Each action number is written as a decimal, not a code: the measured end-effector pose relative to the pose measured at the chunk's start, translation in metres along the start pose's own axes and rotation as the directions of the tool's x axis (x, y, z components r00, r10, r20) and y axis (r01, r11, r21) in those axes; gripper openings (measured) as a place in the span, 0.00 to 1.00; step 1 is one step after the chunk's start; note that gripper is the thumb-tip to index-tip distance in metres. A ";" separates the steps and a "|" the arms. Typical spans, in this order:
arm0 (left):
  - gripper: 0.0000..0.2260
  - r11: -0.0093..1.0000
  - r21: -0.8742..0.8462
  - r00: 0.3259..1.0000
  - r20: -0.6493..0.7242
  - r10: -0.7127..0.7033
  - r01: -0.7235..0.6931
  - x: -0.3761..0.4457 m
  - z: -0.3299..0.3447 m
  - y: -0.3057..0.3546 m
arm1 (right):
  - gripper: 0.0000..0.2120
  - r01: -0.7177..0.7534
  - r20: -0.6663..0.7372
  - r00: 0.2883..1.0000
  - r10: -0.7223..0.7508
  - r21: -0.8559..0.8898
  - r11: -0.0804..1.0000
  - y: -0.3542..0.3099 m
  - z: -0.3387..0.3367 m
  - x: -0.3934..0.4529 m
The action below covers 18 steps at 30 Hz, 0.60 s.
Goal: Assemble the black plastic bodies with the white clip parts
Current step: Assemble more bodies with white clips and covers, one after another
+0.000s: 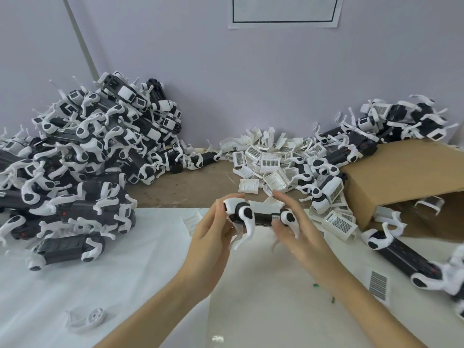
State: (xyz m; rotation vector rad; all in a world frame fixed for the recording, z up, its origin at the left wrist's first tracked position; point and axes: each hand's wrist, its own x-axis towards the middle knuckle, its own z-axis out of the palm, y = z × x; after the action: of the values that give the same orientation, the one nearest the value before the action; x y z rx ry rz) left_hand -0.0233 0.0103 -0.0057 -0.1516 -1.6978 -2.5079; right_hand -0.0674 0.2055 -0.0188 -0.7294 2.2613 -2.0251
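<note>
Body [261, 218] was held at both ends for seating clip [263, 205]: left hand [213, 227] gripped; right hand [288, 227] pinched, upper fingers extended.

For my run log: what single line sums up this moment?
left hand grips black body | right hand holds other end | white clip on top

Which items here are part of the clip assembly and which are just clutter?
In the job:
- black body held by left hand and right hand
- loose white clip parts
- pile of bodies

Lying about:
- cardboard box
- round white piece
- wall sheet
</note>
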 end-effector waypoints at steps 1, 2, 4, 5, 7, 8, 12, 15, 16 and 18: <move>0.19 0.999 -0.030 1.000 -0.010 -0.020 0.019 0.002 -0.001 0.000 | 0.25 -0.074 0.004 0.997 0.074 0.125 0.989 -0.001 0.001 0.001; 0.19 0.999 -0.037 0.999 -0.028 -0.036 0.035 0.003 -0.003 0.000 | 0.23 -0.109 0.001 0.994 0.111 0.212 0.971 -0.001 0.003 0.001; 0.22 0.997 0.029 0.996 -0.053 -0.070 0.072 0.004 -0.006 -0.002 | 0.18 -0.068 -0.070 0.994 0.082 0.184 0.981 -0.001 0.006 -0.001; 0.23 0.989 0.124 0.996 -0.051 -0.076 0.082 0.004 -0.008 -0.003 | 0.18 -0.039 -0.103 0.993 0.054 0.137 0.990 -0.001 0.007 -0.002; 0.23 0.947 0.314 0.997 -0.060 -0.046 0.063 0.001 -0.009 -0.008 | 0.21 -0.008 -0.118 0.993 0.017 0.077 0.997 0.003 0.009 -0.003; 0.21 0.936 0.350 0.997 -0.074 -0.013 0.038 0.001 -0.010 -0.009 | 0.22 -0.004 -0.099 0.995 0.010 0.053 0.999 0.003 0.008 -0.004; 0.19 0.900 0.427 0.991 -0.053 0.122 -0.088 0.005 -0.020 -0.011 | 0.19 -0.048 0.052 0.997 0.056 -0.145 0.988 -0.008 0.000 -0.004; 0.27 0.900 0.425 0.989 -0.061 0.138 -0.099 0.009 -0.026 -0.014 | 0.14 -0.028 0.035 0.999 0.040 -0.279 0.960 -0.016 -0.005 -0.005; 0.29 0.901 0.426 0.990 -0.070 0.121 -0.080 0.009 -0.026 -0.015 | 0.15 -0.044 0.017 0.999 0.051 -0.281 0.959 -0.020 -0.008 -0.003; 0.28 0.905 0.420 0.990 -0.088 0.109 -0.062 0.009 -0.024 -0.015 | 0.24 -0.147 -0.026 0.989 0.145 -0.191 0.970 -0.029 -0.023 0.008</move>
State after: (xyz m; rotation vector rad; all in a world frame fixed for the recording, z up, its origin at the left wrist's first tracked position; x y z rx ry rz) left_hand -0.0347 -0.0072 -0.0274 -0.0472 -2.0786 -1.9919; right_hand -0.0724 0.2231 0.0146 -0.5410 2.4619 -1.7707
